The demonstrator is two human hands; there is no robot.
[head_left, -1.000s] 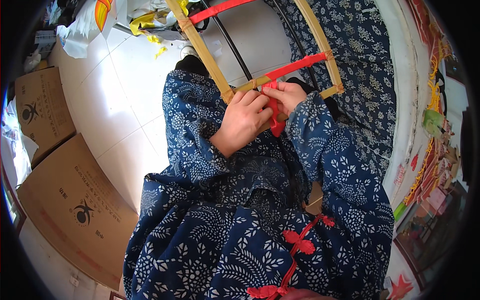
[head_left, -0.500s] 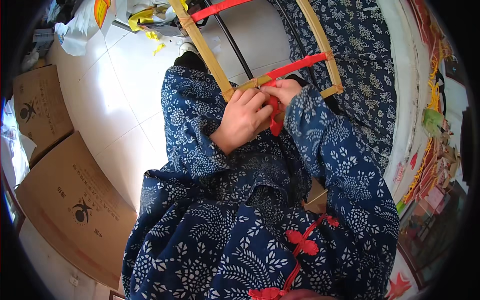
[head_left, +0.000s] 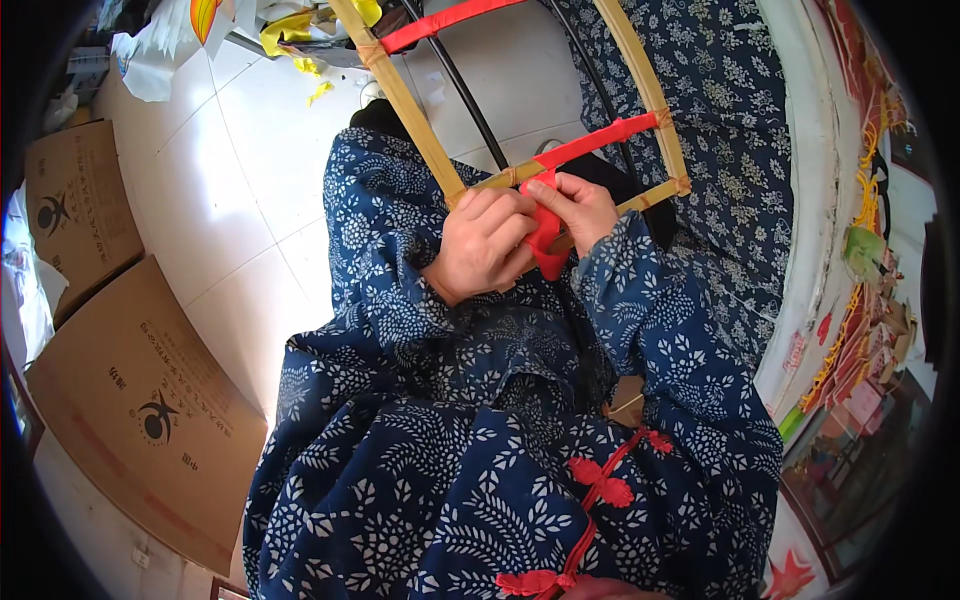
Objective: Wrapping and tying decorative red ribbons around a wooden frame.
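A frame of pale bamboo strips (head_left: 418, 130) leans over my lap, its crossing points bound with thin ties. Red ribbon (head_left: 600, 138) covers most of one crossbar, and its loose length (head_left: 545, 235) hangs down between my hands. My left hand (head_left: 484, 240) is closed at the frame's near-left corner, fingers curled over the bamboo; its fingertips are partly hidden. Between thumb and forefinger, my right hand (head_left: 586, 210) pinches the red ribbon just below the crossbar.
Two brown cardboard boxes (head_left: 150, 410) stand on the tiled floor (head_left: 240, 200) at left. Dark rods (head_left: 465, 95) run behind the frame. Blue floral cloth (head_left: 720, 150) lies at right, beside a pale ledge and hanging red and yellow items (head_left: 865, 300). Yellow scraps (head_left: 320, 92) lie far off.
My right hand has shifted slightly right and down, away from the crossbar, and more of the ribbon shows between the hands. My left hand stays nearly in place.
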